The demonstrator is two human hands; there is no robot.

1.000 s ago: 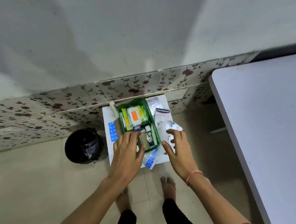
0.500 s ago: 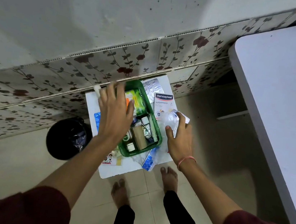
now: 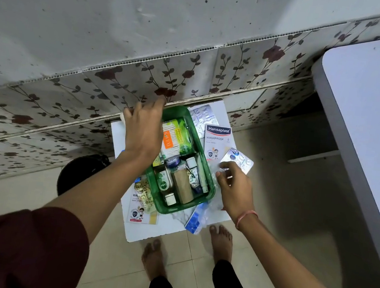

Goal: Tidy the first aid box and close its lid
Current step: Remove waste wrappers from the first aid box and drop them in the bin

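The green first aid box (image 3: 211,190) lies open on a white board (image 3: 148,232) on the floor, packed with cartons, small bottles, a tube and a brown roll. My left hand (image 3: 143,133) reaches over its far left corner by the wall. A white object (image 3: 123,113) peeks out past the fingers, and I cannot tell if it is held. My right hand (image 3: 234,188) is right of the box, fingers apart, fingertips touching a silver blister pack (image 3: 240,159). A Hansaplast packet (image 3: 217,136) lies beside it. No lid is visible.
A silver strip (image 3: 202,116) lies at the far right, a second plaster packet (image 3: 138,209) and gold foil at front left, a blue blister pack (image 3: 194,221) and clear plastic at the front. A black bin (image 3: 79,170) stands left, a white table (image 3: 368,119) right.
My left hand has moved from the box's near edge across to its far left corner. My right hand stayed by the blister pack. The camera has come closer.
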